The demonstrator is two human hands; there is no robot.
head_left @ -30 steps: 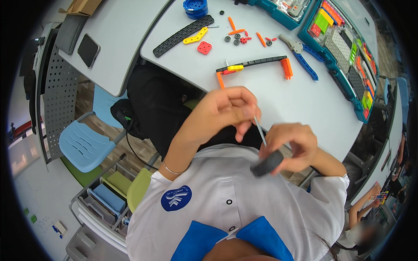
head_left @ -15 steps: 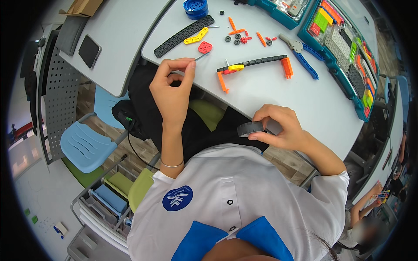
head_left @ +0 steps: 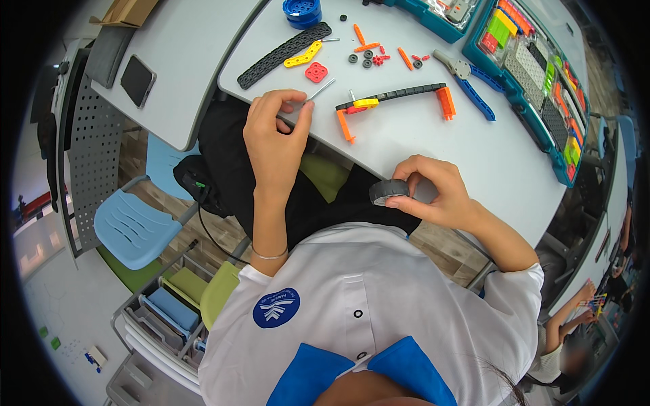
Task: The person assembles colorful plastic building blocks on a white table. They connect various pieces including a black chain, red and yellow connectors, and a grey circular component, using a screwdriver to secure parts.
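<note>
two hands at work over the near edge of the grey tabletop [head_left: 433, 145]. left hand [head_left: 274, 139] has thumb + fingertips pinched together on a thin metal rod [head_left: 318, 91], which sits at the tabletop edge w/ its long axis running up and to the right, away from the fingers. right hand [head_left: 433, 193] is clamped round a small black wheel [head_left: 388, 191], held at the near edge, hub facing roughly left toward the other hand. rod lies up-left of the wheel, well apart; left hand is clearly the nearer one to it. just beyond the rod: black beam w/ orange legs [head_left: 396, 98], red square plate [head_left: 315, 72], yellow link [head_left: 302, 54] on a long black strip [head_left: 284, 54]. teal parts tray [head_left: 535, 74] far right.
</note>
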